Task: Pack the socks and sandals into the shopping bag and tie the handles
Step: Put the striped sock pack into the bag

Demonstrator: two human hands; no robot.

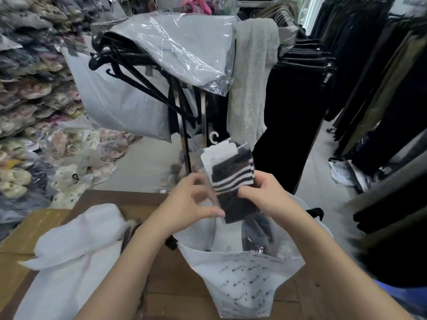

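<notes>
I hold a pack of black socks with white stripes (232, 179), in clear wrap with a white card and a small hook on top, upright just above the mouth of the white printed shopping bag (245, 280). My left hand (191, 202) grips the pack's lower left edge. My right hand (263, 192) pinches its right side. The bag stands open on brown cardboard (168, 273), and dark items show inside it. One black handle (315, 212) sticks out at the bag's right. No sandals can be told apart in the bag.
A crumpled white bag or wrap (76, 245) lies on the cardboard at left. A metal rack (184, 125) with black hangers and plastic-covered grey clothes stands right behind. Bagged shoes are piled at left (34, 112); dark clothes hang at right (369, 88).
</notes>
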